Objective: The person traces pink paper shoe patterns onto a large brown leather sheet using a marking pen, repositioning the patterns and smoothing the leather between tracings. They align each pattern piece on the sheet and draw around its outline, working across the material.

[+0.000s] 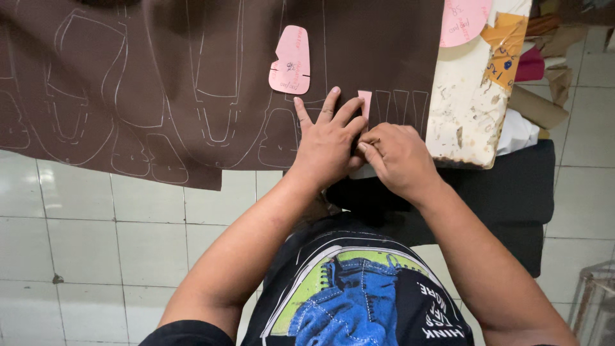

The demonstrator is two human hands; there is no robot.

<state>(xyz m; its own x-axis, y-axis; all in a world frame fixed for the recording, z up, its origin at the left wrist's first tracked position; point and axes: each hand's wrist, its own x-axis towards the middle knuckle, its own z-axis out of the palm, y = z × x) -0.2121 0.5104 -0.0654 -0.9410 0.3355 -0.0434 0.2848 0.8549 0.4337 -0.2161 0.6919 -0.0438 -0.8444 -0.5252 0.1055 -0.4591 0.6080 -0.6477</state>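
Step in hand, as I judge it: tracing pattern pieces onto the brown sheet [192,96] that covers the upper left and centre of the frame and hangs over the table edge. The sheet already bears many pale outlines of shaped pieces, plus a row of narrow strip outlines [400,106] at upper centre-right.

Left hand [328,144], centre of frame: flat, fingers spread, pressing down on the sheet. It grasps nothing; fingertips lie beside a small narrow pink template [365,102], and whether they touch it I cannot tell.

Right hand [397,160], just right of the left and touching it: fingers curled in a pinch near the template's lower end. Likely on a marking tool, but nothing of one shows clearly, so I cannot tell what it has hold of.

A larger pink template [290,61] lies loose on the sheet, above the hands. Another rounded pink template [462,22] sits at the top right on a worn white board [464,109].

Next move, judged: the small template must stay pinned flat and aligned with the neighbouring strip outlines while its edge is followed.

Containers: none clearly visible. Rolled brown paper [538,106] and scraps lie at the far upper right, contents indistinct. White tiled floor [96,237] below.
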